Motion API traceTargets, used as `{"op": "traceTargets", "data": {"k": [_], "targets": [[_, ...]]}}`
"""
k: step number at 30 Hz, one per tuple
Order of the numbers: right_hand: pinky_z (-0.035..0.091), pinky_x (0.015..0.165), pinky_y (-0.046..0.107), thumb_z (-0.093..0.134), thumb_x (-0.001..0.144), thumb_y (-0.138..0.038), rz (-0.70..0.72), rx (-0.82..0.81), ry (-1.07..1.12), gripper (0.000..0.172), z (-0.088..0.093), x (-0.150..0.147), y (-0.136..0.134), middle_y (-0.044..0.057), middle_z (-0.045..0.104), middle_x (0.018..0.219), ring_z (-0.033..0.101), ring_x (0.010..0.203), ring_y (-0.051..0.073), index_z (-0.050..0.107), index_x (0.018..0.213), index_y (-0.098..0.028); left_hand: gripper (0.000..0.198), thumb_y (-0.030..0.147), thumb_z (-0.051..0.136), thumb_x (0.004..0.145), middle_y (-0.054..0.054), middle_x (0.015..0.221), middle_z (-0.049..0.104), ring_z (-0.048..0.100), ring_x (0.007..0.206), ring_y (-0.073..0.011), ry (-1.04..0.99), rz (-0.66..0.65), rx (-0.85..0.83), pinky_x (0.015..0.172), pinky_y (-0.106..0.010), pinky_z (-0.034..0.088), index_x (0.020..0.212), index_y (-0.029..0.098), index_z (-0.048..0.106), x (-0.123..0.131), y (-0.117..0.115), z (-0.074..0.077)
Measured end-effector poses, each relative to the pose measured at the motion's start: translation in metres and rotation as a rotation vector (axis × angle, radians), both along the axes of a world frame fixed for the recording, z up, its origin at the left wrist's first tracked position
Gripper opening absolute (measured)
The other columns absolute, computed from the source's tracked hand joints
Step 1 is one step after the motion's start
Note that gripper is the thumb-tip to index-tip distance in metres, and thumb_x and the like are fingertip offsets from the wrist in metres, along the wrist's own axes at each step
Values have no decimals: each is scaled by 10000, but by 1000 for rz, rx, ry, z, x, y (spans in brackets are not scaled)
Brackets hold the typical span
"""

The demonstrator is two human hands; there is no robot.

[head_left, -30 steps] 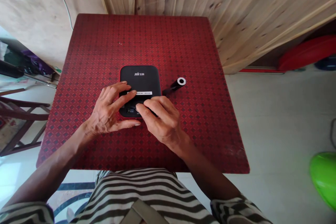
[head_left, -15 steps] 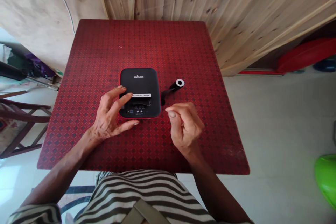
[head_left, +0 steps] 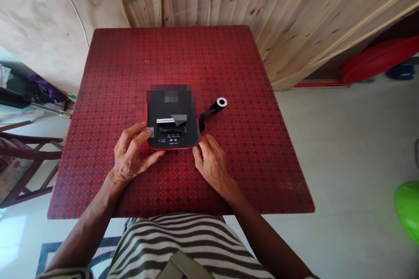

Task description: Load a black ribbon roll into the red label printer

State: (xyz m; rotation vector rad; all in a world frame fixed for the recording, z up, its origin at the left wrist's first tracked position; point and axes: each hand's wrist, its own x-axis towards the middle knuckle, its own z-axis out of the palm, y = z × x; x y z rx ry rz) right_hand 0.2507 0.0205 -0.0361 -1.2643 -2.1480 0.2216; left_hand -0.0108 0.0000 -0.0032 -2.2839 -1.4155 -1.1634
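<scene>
Black printer lies just beyond the left hand and right hand, both unclenched, fingertips touching its near corners

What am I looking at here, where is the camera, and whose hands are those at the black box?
There is no machine here. One camera sits on a person's head and looks forward and down, so the two arms coming in from the bottom edge are that person's own. The left hand touches the near left corner of a black rounded plastic box with a red lower rim. The right hand touches its near right corner. The box lies flat on a table with a red diamond-patterned cloth. Just right of the box lies a black cylinder with a white end. Neither hand has a closed grip on anything.
</scene>
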Motion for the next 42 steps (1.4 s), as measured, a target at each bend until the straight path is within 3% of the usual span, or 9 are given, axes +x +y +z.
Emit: {"op": "traceTargets", "data": {"k": [12, 25, 36, 39, 42], "targets": [[589, 763, 355, 510, 1041, -119, 2, 69, -27, 226, -7, 1, 0, 63, 696, 954, 693, 855, 232, 612, 1214, -223, 559, 429, 874, 867, -167, 1278, 677, 714, 1141, -239, -9, -24, 18, 927, -323, 647, 1292, 151, 639, -1, 0, 1], [557, 743, 347, 502, 1052, -121, 50, 58, 12, 228, -6, 4, -1, 60, 686, 895, 657, 821, 224, 653, 1203, -200, 578, 490, 912, 814, -127, 1276, 669, 712, 1139, -244, -85, 11, -36, 942, -376, 645, 1241, 197, 656, 1, 0, 7], [575, 748, 357, 507, 1048, -136, 43, 55, 0, 215, -8, 3, -1, 72, 706, 914, 679, 832, 233, 668, 1172, -205, 532, 502, 875, 851, -101, 1271, 671, 703, 1150, -238, -149, 3, -98, 969, -409, 638, 1249, 239, 638, 0, 0, 2], [579, 728, 345, 490, 1050, -119, 37, 48, 20, 233, -1, 5, -1, 67, 714, 892, 691, 806, 222, 682, 1154, -203, 531, 477, 849, 880, -102, 1264, 666, 700, 1168, -240, -141, -11, -87, 977, -396, 633, 1289, 233, 614, 0, 0, -1], [590, 750, 341, 481, 1065, -110, -1, 88, 54, 259, 26, 9, 4, 70, 741, 922, 701, 807, 205, 683, 1205, -192, 543, 445, 841, 890, -101, 1260, 663, 704, 1160, -234, -132, -21, -58, 972, -377, 633, 1323, 222, 601, 1, -1, -2]]}}
